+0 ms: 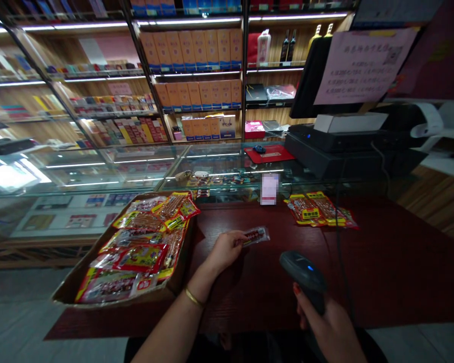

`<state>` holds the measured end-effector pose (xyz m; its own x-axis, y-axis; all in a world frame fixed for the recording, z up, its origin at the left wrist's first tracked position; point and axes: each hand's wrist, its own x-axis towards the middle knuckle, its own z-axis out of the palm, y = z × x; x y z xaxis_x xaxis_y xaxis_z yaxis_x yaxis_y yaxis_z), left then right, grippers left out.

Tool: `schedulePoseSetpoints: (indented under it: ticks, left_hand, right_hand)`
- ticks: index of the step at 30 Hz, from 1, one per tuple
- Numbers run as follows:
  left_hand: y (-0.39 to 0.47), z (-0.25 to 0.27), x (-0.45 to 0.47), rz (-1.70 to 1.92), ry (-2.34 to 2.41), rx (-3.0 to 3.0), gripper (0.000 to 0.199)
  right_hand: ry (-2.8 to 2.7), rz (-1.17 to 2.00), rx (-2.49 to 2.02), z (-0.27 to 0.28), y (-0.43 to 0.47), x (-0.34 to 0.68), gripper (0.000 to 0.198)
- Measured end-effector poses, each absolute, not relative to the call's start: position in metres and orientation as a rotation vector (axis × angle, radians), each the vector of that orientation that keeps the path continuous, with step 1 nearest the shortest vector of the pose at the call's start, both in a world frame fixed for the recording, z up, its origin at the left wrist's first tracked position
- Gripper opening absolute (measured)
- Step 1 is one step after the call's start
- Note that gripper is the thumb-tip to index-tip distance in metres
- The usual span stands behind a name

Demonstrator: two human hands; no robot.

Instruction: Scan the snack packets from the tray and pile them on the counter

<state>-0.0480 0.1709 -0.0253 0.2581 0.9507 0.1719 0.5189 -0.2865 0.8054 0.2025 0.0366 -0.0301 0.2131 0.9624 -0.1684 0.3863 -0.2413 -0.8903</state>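
Note:
My left hand is closed on the near end of a small clear snack packet with a dark filling, held low over the dark red wooden counter. In my right hand is a black barcode scanner, gripped by its handle, with a small blue light on its head. The scanner's head leans toward the left, apart from the packet. Left of my left hand stands a cardboard box filled with red and yellow snack packets.
Several more yellow and red packets lie on the counter at the right. A small white card stands at its back. Behind are a glass display case, a mouse on a red mat and a monitor. A cable hangs at the right.

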Motion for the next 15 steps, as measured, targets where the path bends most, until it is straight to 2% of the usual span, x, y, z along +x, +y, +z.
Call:
schedulePoseSetpoints:
  ticks: [7, 15]
  left_hand:
    - [0.172, -0.028, -0.05, 0.899, 1.334, 1.951, 0.021]
    - [0.176, -0.031, -0.051, 0.893, 1.369, 1.937, 0.036]
  right_hand:
    - [-1.337, 0.939, -1.808, -0.033, 0.045, 0.206, 0.061]
    - [-1.304, 0.918, -1.768, -0.032, 0.05, 0.206, 0.058]
